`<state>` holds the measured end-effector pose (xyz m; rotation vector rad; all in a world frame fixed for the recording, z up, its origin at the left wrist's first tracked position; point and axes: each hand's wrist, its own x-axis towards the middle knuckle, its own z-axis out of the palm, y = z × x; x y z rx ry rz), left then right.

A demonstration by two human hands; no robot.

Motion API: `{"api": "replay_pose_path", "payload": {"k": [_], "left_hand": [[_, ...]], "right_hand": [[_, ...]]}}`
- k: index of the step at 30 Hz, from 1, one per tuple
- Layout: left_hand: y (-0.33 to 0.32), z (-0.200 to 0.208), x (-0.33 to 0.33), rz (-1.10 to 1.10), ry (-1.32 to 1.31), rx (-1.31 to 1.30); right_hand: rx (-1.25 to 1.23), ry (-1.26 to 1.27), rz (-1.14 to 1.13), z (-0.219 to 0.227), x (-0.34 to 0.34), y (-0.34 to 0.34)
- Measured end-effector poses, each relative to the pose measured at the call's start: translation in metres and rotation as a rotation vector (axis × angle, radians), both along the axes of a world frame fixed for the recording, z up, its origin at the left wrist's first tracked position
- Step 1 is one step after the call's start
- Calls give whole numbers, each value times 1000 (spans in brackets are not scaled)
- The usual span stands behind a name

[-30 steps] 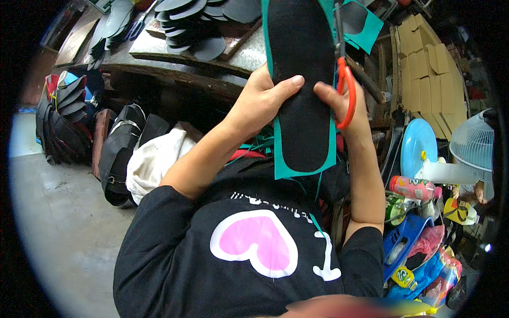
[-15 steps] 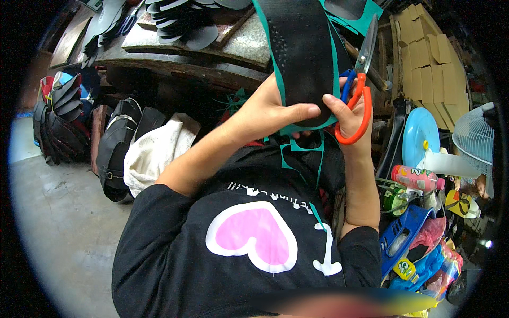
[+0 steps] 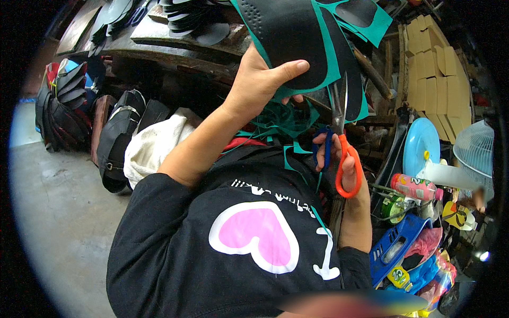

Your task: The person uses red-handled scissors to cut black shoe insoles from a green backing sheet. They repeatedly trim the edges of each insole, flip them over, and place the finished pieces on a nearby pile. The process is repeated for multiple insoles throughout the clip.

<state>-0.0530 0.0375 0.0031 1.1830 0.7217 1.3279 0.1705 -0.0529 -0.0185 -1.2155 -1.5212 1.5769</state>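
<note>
My left hand (image 3: pixel 262 79) grips a black sheet (image 3: pixel 289 45) with a rounded, sole-like shape, small bumps and a teal border. Its thumb lies on top and the fingertips show below the lower edge. In my right hand (image 3: pixel 339 159) is a pair of scissors (image 3: pixel 340 119) with one red and one blue handle. Their blades point up, slightly parted, by the teal edge between the rounded shape and a second black strip (image 3: pixel 344 58). From here I cannot tell whether the blades touch the material. Thin teal offcuts (image 3: pixel 281 119) hang below the sheet.
Stacked dark cut pieces (image 3: pixel 193 21) lie on a worn bench (image 3: pixel 159 40) at the far left. Bundled black pieces (image 3: pixel 63 106) and a white cloth (image 3: pixel 154 146) stand left of me. To the right are cardboard boxes (image 3: pixel 435 79), a fan (image 3: pixel 474 151) and a blue basket (image 3: pixel 395 241).
My right hand has let go of the sheet's lower edge and moved down with the scissors, turning their blades toward the sheet. My left hand has shifted slightly up and left with the sheet.
</note>
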Motion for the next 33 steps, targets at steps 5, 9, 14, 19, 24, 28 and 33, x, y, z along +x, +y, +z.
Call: {"api": "replay_pose_path", "payload": {"k": [5,9,14,19,24,28,33], "left_hand": [[-6,-4,18,-15,-51,-62],[-11,-4,19,-92,-128,-152],[-11,-3,22,-101,-217,-156],[-12,-3,22,-139,-232,-159],[-15,-3,23,-129,-230,-169],[-12,-4,19,-99,-183,-155],[-13,-5,16,-181,-126,-170]], "right_hand": [[-5,43,29,8,-5,2],[-77,182,13,6,-11,0],[-139,199,49,5,-9,-3],[-152,219,39,7,-10,-5],[-133,227,2,6,-14,-7],[-117,142,-9,9,-6,-5],[-66,173,-63,9,-13,-1]]}}
